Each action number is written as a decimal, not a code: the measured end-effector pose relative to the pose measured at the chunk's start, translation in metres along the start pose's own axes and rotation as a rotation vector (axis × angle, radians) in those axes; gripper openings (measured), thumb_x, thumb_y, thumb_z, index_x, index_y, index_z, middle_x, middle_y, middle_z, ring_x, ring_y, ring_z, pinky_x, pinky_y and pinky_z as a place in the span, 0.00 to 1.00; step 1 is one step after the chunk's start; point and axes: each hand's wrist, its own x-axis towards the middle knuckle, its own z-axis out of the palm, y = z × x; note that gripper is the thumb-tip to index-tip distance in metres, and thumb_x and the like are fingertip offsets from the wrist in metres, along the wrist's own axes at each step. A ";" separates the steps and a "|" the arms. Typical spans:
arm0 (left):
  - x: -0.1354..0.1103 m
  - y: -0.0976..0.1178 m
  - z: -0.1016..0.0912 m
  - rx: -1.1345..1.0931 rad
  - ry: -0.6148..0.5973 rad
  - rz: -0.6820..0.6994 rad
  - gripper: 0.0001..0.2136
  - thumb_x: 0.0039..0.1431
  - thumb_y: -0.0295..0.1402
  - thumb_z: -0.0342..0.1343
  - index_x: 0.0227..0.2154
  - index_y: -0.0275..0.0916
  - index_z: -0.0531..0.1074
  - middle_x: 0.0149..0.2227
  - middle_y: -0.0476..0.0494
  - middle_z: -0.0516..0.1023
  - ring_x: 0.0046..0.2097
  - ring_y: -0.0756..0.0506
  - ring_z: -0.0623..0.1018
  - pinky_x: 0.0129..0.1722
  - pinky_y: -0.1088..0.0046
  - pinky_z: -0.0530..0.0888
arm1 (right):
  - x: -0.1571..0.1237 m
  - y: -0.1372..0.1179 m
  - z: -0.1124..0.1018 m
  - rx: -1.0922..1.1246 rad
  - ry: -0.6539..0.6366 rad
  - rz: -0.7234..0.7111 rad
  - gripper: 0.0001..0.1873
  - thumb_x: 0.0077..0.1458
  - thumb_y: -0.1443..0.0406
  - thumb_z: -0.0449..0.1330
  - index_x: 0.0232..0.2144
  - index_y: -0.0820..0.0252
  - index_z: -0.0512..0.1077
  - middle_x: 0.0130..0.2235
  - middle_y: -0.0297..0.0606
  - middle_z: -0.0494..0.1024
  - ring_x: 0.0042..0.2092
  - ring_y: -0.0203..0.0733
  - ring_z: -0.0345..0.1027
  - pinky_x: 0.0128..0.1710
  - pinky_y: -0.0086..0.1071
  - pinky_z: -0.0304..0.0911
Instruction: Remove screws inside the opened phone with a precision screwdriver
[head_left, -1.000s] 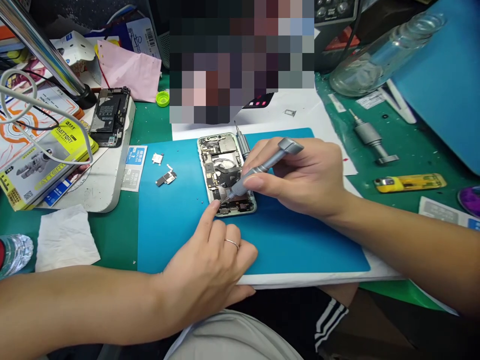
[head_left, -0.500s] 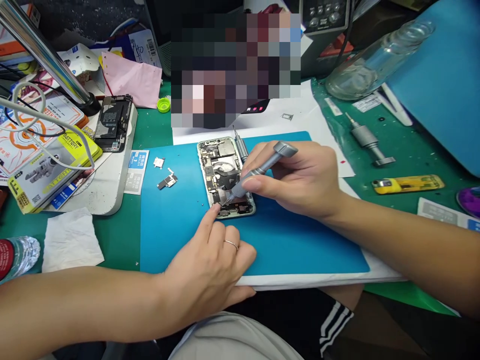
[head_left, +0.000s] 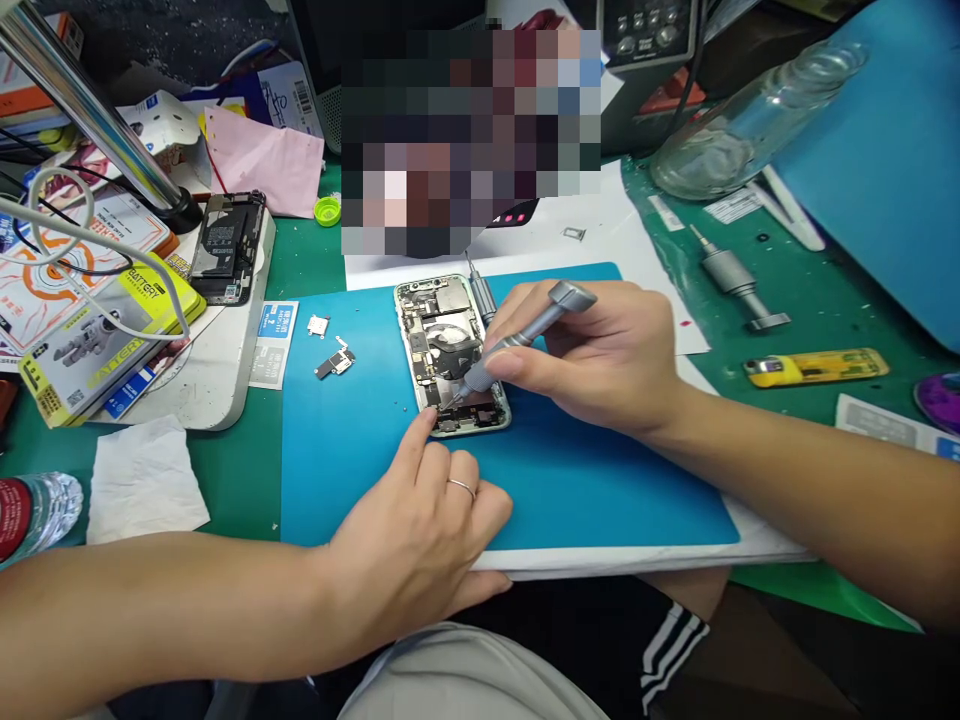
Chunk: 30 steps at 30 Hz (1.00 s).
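The opened phone (head_left: 448,350) lies face down and lengthwise on the blue mat (head_left: 570,490), its boards and cables bare. The right hand (head_left: 600,350) pinches a grey screwdriver (head_left: 517,335) between thumb and fingers, tilted, with its tip set in the lower part of the phone. The left hand (head_left: 420,530) rests on the mat with the forefinger stretched out to touch the phone's lower left corner. Its other fingers are curled in and hold nothing, and one wears a ring.

A second driver (head_left: 481,290) lies just beside the phone's right edge, partly behind the right hand. Two small loose parts (head_left: 335,358) sit on the mat to the left of the phone. Farther left, another opened phone (head_left: 225,245) lies on a white pad, near a yellow battery box (head_left: 97,335) and a tissue (head_left: 142,480) on the green desk (head_left: 232,480). To the right lie a grey tool (head_left: 735,280) and a yellow stick (head_left: 814,367).
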 end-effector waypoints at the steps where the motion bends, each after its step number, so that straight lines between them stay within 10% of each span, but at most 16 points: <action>1: 0.000 0.000 0.000 -0.012 0.011 -0.005 0.29 0.55 0.63 0.56 0.37 0.38 0.69 0.33 0.45 0.72 0.36 0.40 0.73 0.62 0.51 0.63 | 0.000 0.000 0.000 -0.006 0.006 -0.016 0.09 0.55 0.60 0.68 0.27 0.53 0.74 0.24 0.31 0.77 0.26 0.41 0.71 0.25 0.38 0.64; 6: 0.007 -0.015 -0.007 -0.150 0.296 0.073 0.23 0.64 0.56 0.50 0.27 0.40 0.66 0.26 0.48 0.67 0.29 0.43 0.69 0.33 0.63 0.65 | 0.003 0.006 0.000 -0.049 0.106 -0.219 0.04 0.56 0.66 0.66 0.30 0.54 0.74 0.26 0.33 0.77 0.28 0.39 0.71 0.26 0.36 0.64; 10: 0.020 -0.050 -0.011 -0.177 0.518 0.030 0.11 0.66 0.39 0.52 0.30 0.39 0.68 0.28 0.46 0.71 0.31 0.44 0.69 0.31 0.63 0.60 | 0.008 0.013 -0.001 -0.076 0.207 -0.347 0.02 0.59 0.67 0.63 0.32 0.58 0.74 0.28 0.35 0.77 0.29 0.37 0.70 0.28 0.34 0.64; 16: 0.032 -0.088 0.008 -0.180 0.450 -0.249 0.14 0.66 0.41 0.57 0.46 0.36 0.73 0.42 0.40 0.77 0.41 0.41 0.75 0.37 0.63 0.64 | 0.012 0.016 0.000 -0.080 0.261 -0.314 0.06 0.62 0.60 0.61 0.35 0.56 0.74 0.32 0.35 0.78 0.31 0.38 0.70 0.30 0.34 0.65; 30: 0.035 -0.114 0.006 -0.137 0.448 -0.347 0.07 0.67 0.34 0.57 0.34 0.41 0.77 0.34 0.47 0.79 0.37 0.45 0.75 0.38 0.64 0.62 | 0.014 0.014 0.000 -0.061 0.302 -0.208 0.09 0.64 0.57 0.60 0.37 0.55 0.74 0.35 0.35 0.79 0.35 0.38 0.73 0.34 0.35 0.69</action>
